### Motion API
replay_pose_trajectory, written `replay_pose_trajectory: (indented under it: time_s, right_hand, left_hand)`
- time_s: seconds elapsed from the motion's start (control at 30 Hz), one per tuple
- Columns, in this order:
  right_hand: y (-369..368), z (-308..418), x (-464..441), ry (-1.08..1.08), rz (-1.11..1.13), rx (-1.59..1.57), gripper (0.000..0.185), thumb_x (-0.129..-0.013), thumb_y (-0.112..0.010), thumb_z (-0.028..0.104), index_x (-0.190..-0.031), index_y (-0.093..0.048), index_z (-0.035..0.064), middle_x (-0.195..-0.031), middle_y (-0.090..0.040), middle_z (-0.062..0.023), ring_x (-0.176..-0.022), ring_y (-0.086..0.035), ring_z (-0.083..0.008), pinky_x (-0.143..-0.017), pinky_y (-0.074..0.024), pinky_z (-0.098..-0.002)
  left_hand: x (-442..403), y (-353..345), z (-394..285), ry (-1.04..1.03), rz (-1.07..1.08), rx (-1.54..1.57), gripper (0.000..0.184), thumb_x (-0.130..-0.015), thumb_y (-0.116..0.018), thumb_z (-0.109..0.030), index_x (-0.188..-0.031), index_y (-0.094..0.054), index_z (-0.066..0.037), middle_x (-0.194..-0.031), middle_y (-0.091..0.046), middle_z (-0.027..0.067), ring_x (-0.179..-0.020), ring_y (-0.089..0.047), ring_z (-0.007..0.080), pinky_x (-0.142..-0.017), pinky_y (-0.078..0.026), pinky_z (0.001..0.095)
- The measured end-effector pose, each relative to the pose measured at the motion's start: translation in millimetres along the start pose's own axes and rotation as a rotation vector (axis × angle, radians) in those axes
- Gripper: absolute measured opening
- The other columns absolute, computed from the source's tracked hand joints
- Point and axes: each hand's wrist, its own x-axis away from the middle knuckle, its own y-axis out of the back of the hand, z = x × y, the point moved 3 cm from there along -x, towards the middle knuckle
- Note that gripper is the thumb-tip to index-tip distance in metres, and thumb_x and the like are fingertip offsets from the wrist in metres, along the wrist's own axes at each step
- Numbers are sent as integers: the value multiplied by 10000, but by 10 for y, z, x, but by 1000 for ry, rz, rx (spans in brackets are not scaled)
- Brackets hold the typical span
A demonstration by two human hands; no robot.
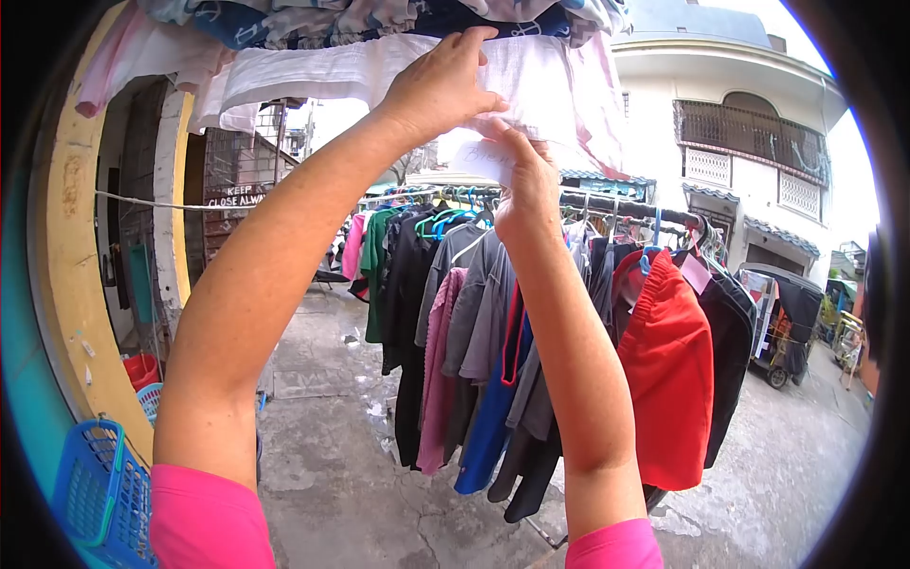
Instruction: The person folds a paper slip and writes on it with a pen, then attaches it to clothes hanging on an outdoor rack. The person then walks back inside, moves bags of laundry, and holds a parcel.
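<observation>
- The white cloth (313,71) hangs overhead, and a pale slip (482,161) with faint marks shows at its lower edge; whether the two are joined, I cannot tell.
- The right hand (529,185) pinches the slip by its right edge between thumb and fingers.
- The left hand (438,85) is wide, thumb and forefinger spread against the cloth, above and just beside the right hand.
- To handle this well, I judge, the slip wants a light pinch at its margin, marks uncovered and face flat, while the spread fingers steady the thin cloth without dragging it.
- Patterned cloth (322,24) is bunched just above; a hard tug could shift it.
- Beyond and below, dark, pink and blue clothes hang from the rack bar (635,209), with red shorts (668,370) near its right end.
</observation>
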Motion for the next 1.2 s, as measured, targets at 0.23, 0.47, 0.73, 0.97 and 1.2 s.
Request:
replay_pose_trajectory:
  time_s: [0.23,0.47,0.73,0.97,1.2]
  right_hand:
    - [-25,86,78,10,-54,5,196,-721,-619,151,-879,-574,46,-786,-588,-46,-732,-540,-136,-694,-415,-272]
    - [-86,144,142,-17,-58,68,281,-704,-648,188,-920,-557,32,-869,-609,-64,-809,-546,-134,-739,-392,-266]
    - [-115,148,145,-47,-2,127,223,-695,-646,169,-869,-573,51,-809,-587,-54,-755,-537,-144,-729,-393,-286]
    - [21,150,44,-71,-28,250,359,-646,-627,344,-907,-574,105,-870,-582,-37,-823,-498,-147,-761,-315,-318]
    - [123,193,-185,-134,205,459,373,-745,-604,337,-1048,-570,122,-1017,-578,-14,-950,-498,-116,-816,-320,-277]
  left_hand:
    - [499,62,26,397,-55,602,269,-774,-613,-286,-843,-499,-52,-781,-521,-12,-748,-484,73,-680,-394,235]
    - [842,-6,-114,888,-6,1098,437,-652,-675,-442,-922,-545,-123,-914,-500,17,-929,-434,109,-811,-291,245]
    - [456,-340,43,893,228,1539,368,-646,-738,-225,-897,-544,-39,-794,-569,70,-694,-580,168,-618,-531,300]
    - [474,-376,52,892,142,1712,254,-688,-707,-152,-853,-573,-13,-790,-595,102,-673,-607,203,-629,-533,355]
    - [423,-400,110,835,-113,1597,177,-660,-675,-49,-808,-586,-12,-762,-591,103,-691,-575,217,-668,-485,366]
